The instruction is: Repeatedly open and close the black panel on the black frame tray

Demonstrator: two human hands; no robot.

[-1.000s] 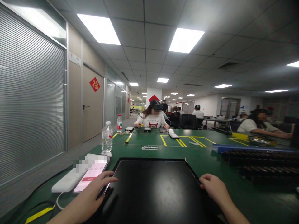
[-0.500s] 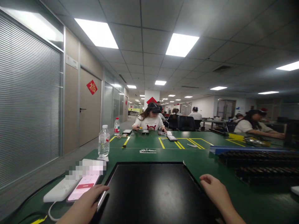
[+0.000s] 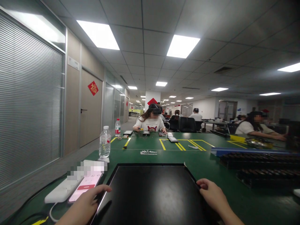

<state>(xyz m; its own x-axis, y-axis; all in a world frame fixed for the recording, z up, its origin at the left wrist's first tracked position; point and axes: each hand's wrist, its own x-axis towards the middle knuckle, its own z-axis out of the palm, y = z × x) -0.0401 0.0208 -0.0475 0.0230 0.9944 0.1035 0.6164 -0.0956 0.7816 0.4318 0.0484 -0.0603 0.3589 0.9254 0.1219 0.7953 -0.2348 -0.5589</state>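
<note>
The black panel [image 3: 150, 193] lies flat at the near edge of the green tabletop [image 3: 248, 204], and its lower part goes out of view. The left hand [image 3: 84, 201] is at the left side of the panel, with thumb and forefinger spread apart. The right hand [image 3: 212, 192] is at the right side, its fingers bent; whether they pinch the rim, I cannot tell. Along the left edge of the tabletop lie a lit phone [image 3: 84, 188] and a long white block [image 3: 56, 192], and a clear bottle [image 3: 104, 145] stands behind them.
</note>
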